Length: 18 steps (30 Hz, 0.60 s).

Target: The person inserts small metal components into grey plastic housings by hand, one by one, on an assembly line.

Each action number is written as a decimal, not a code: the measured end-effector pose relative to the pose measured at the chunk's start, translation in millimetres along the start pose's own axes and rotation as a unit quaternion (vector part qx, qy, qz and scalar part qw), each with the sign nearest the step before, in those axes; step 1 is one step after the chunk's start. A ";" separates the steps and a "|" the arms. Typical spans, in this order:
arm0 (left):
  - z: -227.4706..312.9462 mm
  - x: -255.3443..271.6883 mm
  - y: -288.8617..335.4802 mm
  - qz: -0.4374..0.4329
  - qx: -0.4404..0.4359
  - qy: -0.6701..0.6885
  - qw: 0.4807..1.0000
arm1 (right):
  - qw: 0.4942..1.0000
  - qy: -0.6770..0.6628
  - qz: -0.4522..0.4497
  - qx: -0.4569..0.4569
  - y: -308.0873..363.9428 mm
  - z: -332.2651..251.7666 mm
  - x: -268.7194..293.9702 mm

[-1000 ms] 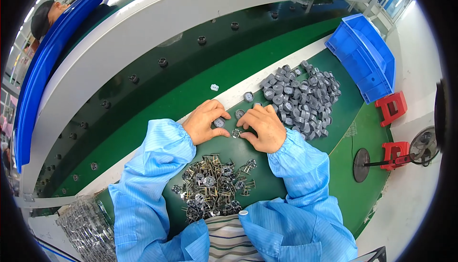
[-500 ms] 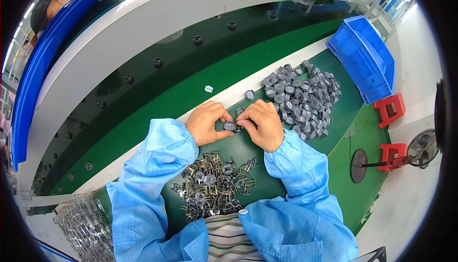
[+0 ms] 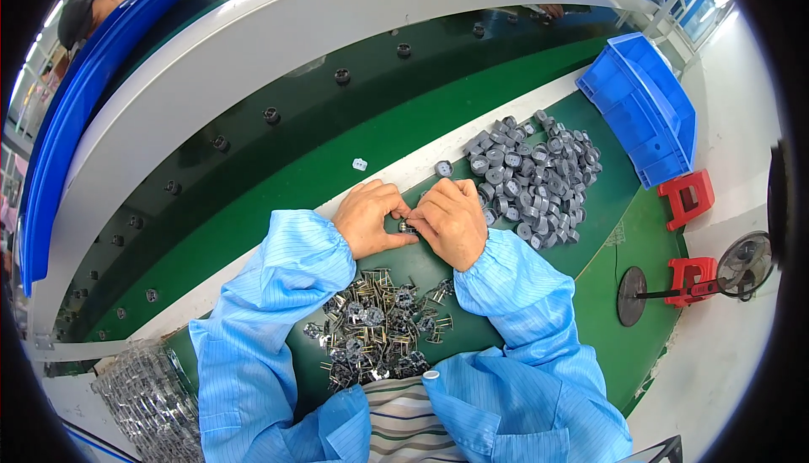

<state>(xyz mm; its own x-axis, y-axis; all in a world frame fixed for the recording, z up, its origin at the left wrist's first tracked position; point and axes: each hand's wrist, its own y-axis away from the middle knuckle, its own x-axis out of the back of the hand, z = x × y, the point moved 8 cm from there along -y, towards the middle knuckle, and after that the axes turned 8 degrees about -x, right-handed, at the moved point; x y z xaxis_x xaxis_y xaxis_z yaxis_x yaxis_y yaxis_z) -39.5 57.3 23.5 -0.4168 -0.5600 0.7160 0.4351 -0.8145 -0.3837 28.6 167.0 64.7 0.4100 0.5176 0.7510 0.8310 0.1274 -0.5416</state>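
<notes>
Hands meet: left hand (image 3: 368,217) and right hand (image 3: 450,219) pinch one small grey part (image 3: 405,227); grey pile (image 3: 533,175) at two o'clock.

Blue bin (image 3: 645,101) upper right of frame, two red stools (image 3: 687,199) below it at the right edge, floor fan (image 3: 742,265) beside them. Green conveyor belt (image 3: 278,185) runs across the middle, small white part (image 3: 360,164) lying on it. Wire mesh stack (image 3: 147,400) lower left. Another person's head (image 3: 84,16) upper left.
</notes>
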 end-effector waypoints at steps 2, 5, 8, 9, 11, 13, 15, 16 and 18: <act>0.1 0.7 0.6 0.006 0.000 0.003 1.000 | 1.000 0.011 -0.009 0.006 -2.0 -2.2 0.7; 2.0 6.1 -1.3 0.015 -0.015 0.002 1.000 | 0.999 0.021 -0.048 0.002 -15.5 -9.7 11.4; -2.0 16.3 -0.6 -0.045 0.025 -0.012 0.999 | 0.997 0.015 -0.073 -0.010 -46.5 -12.1 11.2; -8.0 20.1 0.4 -0.082 0.054 0.035 0.995 | 0.995 0.052 -0.088 -0.014 -59.9 -9.9 5.0; -16.8 38.6 4.9 -0.156 0.074 0.026 0.985 | 0.991 0.087 -0.099 -0.013 -85.6 -9.0 -16.9; -27.6 61.2 7.2 -0.175 0.101 0.011 0.979 | 0.987 0.040 -0.158 -0.016 -100.8 -1.9 -64.3; -45.5 74.9 13.8 -0.195 0.148 -0.019 0.969 | 0.979 0.028 -0.194 -0.047 -109.6 -1.1 -98.9; -51.0 80.4 13.6 -0.191 0.144 -0.024 0.971 | 0.969 0.015 -0.233 -0.081 -111.0 4.9 -114.0; -65.5 85.0 19.7 -0.232 0.184 -0.087 0.951 | 0.960 -0.019 -0.267 -0.084 -103.9 12.2 -135.1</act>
<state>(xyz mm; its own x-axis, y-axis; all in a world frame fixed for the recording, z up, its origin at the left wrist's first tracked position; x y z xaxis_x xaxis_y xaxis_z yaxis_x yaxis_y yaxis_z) -118.7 -16.2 38.6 -0.5082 -0.0937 0.8561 0.4992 -0.8421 0.2042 -117.7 94.2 14.9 -0.1033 0.4468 0.8886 0.9690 0.2467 -0.0114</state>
